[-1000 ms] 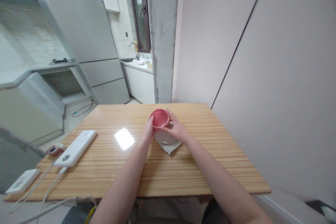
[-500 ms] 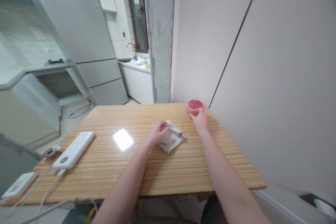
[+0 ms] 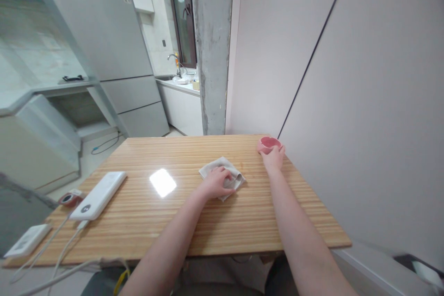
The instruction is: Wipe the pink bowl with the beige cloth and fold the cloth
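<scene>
Hands on striped wood table (image 3: pixel 173 222): left (image 3: pixel 217 181) flat on crumpled cloth (image 3: pixel 222 171), right (image 3: pixel 274 156) cupping round pink bowl (image 3: pixel 269 143)

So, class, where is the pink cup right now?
The pink cup stands at the table's far right corner beside the wall, held by the right hand, right of the cloth.

The table (image 3: pixel 194 226) lies bare across its near half and far-left stretch. Toward 3 o'clock the wall (image 3: pixel 364 115) runs just beside the table edge, hemming the pink cup (image 3: pixel 269 144) at the far corner. At 9 o'clock a white power bank (image 3: pixel 99 195), a small white box (image 3: pixel 28 240) and trailing cables (image 3: pixel 65 247) crowd the edge. The folded cloth (image 3: pixel 222 172) sits mid-table.
</scene>
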